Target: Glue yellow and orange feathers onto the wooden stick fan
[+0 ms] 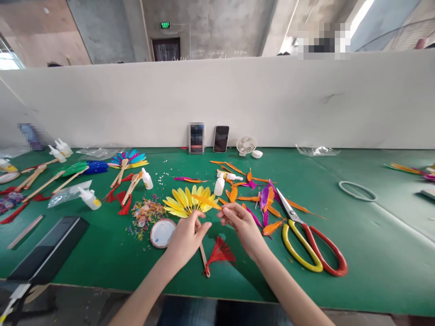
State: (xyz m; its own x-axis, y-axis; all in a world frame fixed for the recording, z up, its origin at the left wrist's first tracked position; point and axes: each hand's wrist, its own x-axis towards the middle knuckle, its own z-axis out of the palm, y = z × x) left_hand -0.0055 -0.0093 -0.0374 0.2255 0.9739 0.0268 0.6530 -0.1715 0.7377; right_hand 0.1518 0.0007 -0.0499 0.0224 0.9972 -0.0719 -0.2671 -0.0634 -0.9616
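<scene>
A yellow feather fan (183,199) lies on the green table (258,280), its wooden handle (203,256) pointing toward me with a red tassel (221,251) at the end. Over the fan's base and handle is my left hand (190,233), fingers curled, thumb and forefinger apart; it appears to hold nothing. My right hand (239,224) pinches the end of an orange feather (206,201), which extends left above the yellow feathers. Orange feathers (273,227) and purple feathers (264,199) are scattered to the right. A white glue bottle (219,184) stands behind my hands.
Large scissors (302,240) lie open at the right, near a pale ring (357,191). Left are a round lid (163,232), colored bits (144,215), a black box (50,249) and other fans (125,163). A phone (221,139) leans against the white partition (156,104).
</scene>
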